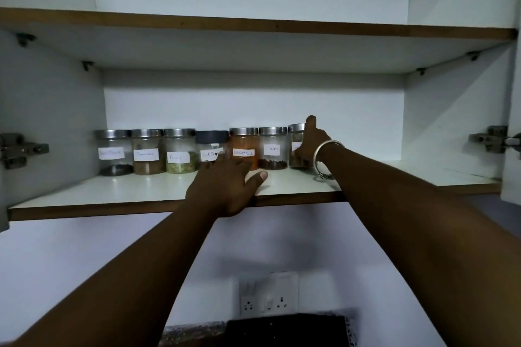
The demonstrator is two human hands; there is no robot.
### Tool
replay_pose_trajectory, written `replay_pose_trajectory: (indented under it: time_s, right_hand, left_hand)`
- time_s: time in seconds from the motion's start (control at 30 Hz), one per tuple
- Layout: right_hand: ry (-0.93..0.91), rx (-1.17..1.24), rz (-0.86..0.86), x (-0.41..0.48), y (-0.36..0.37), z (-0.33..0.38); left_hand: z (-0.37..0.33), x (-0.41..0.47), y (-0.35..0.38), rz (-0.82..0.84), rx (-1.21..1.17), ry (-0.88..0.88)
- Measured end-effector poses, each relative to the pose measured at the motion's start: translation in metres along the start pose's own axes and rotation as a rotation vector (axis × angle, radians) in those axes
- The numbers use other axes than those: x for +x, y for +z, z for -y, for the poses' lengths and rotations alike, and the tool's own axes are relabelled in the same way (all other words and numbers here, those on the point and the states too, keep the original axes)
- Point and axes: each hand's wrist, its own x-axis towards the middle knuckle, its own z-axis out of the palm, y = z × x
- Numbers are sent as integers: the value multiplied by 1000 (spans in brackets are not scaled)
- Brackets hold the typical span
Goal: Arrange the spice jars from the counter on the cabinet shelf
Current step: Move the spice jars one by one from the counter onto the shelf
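Note:
Several labelled glass spice jars stand in a row along the back of the lower cabinet shelf [141, 191]. From the left: a nearly empty jar [112, 152], a brown-powder jar [147, 151], a green-seed jar [180, 151], a dark-lidded black pepper jar [211, 146], an orange chilli powder jar [244, 144] and a cloves jar [273, 148]. My right hand [310, 144] is wrapped around the rightmost jar [296, 135], thumb up. My left hand [225, 183] lies flat on the shelf, fingers spread, fingertips reaching the black pepper and chilli jars.
The upper shelf [253, 25] is bare. Metal hinges [19, 149] [490, 139] stick out on both cabinet side walls. Below the cabinet are a wall socket plate [267, 296] and a dark object [284, 329] on the counter. A bangle [327, 155] circles my right wrist.

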Motion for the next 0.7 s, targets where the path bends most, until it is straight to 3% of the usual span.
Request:
replay_pose_trajectory:
  time_s: [0.47,0.7]
  right_hand:
    - [-32,68,61,5,12,-15]
    - [57,41,112,-39,-36,16]
  left_hand:
    - [0,-4,1,-145,-27,83]
    - [-2,-13,-1,-289,-48,124]
